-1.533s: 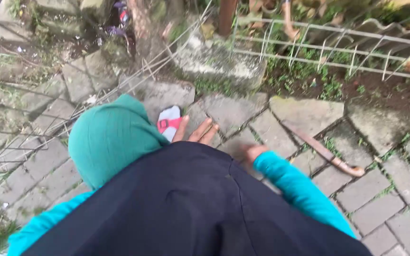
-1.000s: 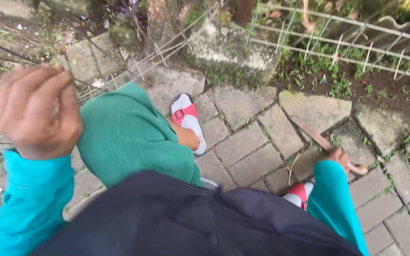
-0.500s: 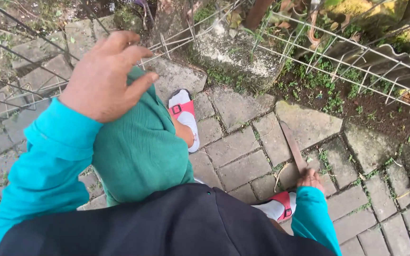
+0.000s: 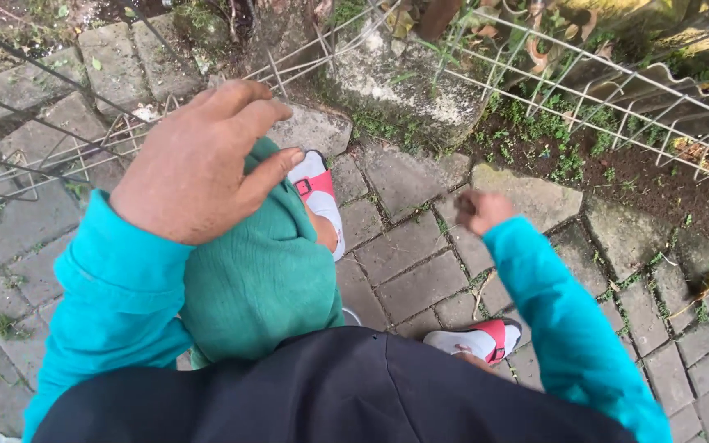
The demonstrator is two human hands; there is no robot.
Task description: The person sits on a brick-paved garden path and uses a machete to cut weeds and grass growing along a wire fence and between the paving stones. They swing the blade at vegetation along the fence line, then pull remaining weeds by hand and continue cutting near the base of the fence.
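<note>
Fingers (image 4: 473,205) of blurred right hand (image 4: 482,211) indistinct

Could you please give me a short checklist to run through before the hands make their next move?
1. Left hand free: ok, open, holding nothing, above the green trouser knee.
2. Right hand grip: cannot tell, blurred, seemingly fisted.
3. Footing: ok, front sandal and rear sandal rest on the paving.
4. Paving even: not ok, stones tilted, weeds in joints.
5. Hands apart from the wire fence: ok.
</note>
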